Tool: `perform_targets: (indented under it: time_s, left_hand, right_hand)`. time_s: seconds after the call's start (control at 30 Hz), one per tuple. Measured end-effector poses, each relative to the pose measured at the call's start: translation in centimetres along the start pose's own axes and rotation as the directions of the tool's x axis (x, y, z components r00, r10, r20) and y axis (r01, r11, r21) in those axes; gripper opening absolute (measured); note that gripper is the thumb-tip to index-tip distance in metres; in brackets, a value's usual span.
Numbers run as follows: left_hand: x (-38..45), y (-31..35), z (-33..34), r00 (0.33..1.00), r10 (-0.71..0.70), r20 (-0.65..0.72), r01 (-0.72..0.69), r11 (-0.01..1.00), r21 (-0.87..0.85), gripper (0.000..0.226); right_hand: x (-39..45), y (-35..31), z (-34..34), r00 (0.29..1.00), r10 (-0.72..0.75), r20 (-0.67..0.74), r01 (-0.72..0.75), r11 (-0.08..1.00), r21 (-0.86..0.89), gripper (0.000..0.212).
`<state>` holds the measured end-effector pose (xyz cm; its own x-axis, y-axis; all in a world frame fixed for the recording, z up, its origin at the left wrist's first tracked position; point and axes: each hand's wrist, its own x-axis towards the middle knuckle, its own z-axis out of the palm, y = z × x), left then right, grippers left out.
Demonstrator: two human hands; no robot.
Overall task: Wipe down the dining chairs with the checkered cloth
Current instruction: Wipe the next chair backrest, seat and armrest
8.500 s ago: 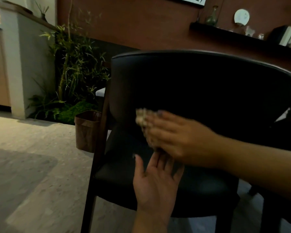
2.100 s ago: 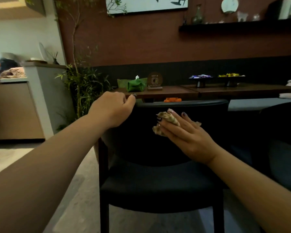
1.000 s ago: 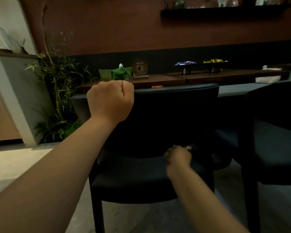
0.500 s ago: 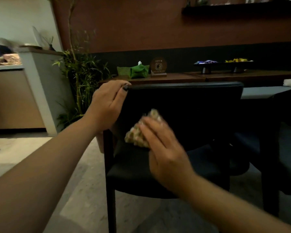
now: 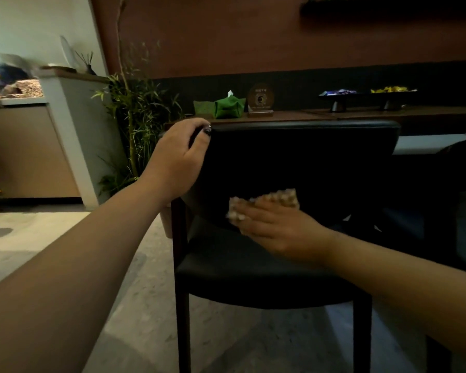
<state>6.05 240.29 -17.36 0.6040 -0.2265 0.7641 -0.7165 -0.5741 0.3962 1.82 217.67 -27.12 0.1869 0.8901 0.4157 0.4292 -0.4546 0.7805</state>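
I am looking down at the dark chair (image 5: 280, 259), which is standing directly in front of me with its backrest facing me. My left hand (image 5: 178, 162) is gripping the top left corner of the backrest, the fingers curled over the rim, and so it is steadying the chair. My right hand (image 5: 275, 224) is pressing the cloth (image 5: 267, 203) flat against the lower part of the backrest, just above the seat; the fingers are lying fairly straight over it, and the cloth is showing beyond the fingertips. Whether the thumb is pinching it, I cannot tell, because the hand is a little blurred.

The long axis of the backrest is running left to right, and most of its unwiped width seems to be lying to the right of the cloth. The right hand is the nearer one and it is already touching the surface, so I am judging that the next stroke should be sweeping sideways along this axis. A second chair (image 5: 463, 200) is standing just beside, on the right, partly out of view.
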Motion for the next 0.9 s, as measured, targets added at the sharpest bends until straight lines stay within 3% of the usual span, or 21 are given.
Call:
perform_targets:
  time_s: [0.1, 0.17, 0.37, 0.43, 0.5, 0.57, 0.63, 0.77, 0.9]
  left_hand:
    - [-0.3, 0.1, -0.2, 0.999, 0.033, -0.033, -0.033, 0.999, 0.004, 0.034]
    - [-0.4, 0.2, -0.1, 0.998, 0.037, -0.051, -0.037, 0.999, 0.008, 0.036]
    - [-0.3, -0.1, 0.0, 0.999, 0.016, -0.037, -0.015, 1.0, 0.01, 0.036]
    - [-0.2, 0.1, 0.3, 0.999, -0.003, -0.05, 0.003, 1.0, 0.006, 0.038]
    - [-0.3, 0.4, 0.9, 0.996, -0.011, -0.09, 0.011, 1.0, 0.001, 0.04]
    - [-0.4, 0.5, 1.6, 0.988, -0.019, -0.151, 0.019, 1.0, -0.001, 0.037]
    - [-0.3, 0.5, 2.3, 0.979, -0.031, -0.203, 0.033, 0.999, 0.004, 0.037]
    - [-0.4, 0.1, 2.7, 0.974, -0.007, -0.228, 0.008, 1.0, 0.005, 0.044]
    - [-0.9, -1.1, 2.1, 0.992, 0.088, -0.091, -0.081, 0.993, 0.082, 0.049]
  right_hand:
    - [1.1, 3.1, -2.0, 0.959, 0.165, -0.23, -0.168, 0.986, 0.009, 0.033]
    - [0.2, 4.4, -2.1, 0.938, 0.219, -0.269, -0.234, 0.972, -0.022, 0.033]
    - [-3.9, 2.6, -1.0, 0.998, 0.047, -0.028, -0.048, 0.999, -0.025, 0.032]
    - [-4.4, 3.7, -1.9, 0.998, 0.037, -0.048, -0.035, 0.999, 0.028, 0.034]
    - [-4.3, 5.7, -3.1, 0.97, 0.177, -0.168, -0.17, 0.984, 0.051, 0.035]
    - [-3.8, 7.2, -3.9, 0.891, 0.354, -0.284, -0.357, 0.933, 0.042, 0.04]
    - [-3.3, 6.4, -3.6, 0.841, 0.446, -0.307, -0.444, 0.892, 0.082, 0.042]
    - [-3.8, 1.6, -0.8, 0.909, 0.384, -0.16, -0.383, 0.923, 0.038, 0.042]
    - [-4.8, -2.7, 2.6, 0.945, 0.327, 0.01, -0.323, 0.928, 0.188, 0.045]
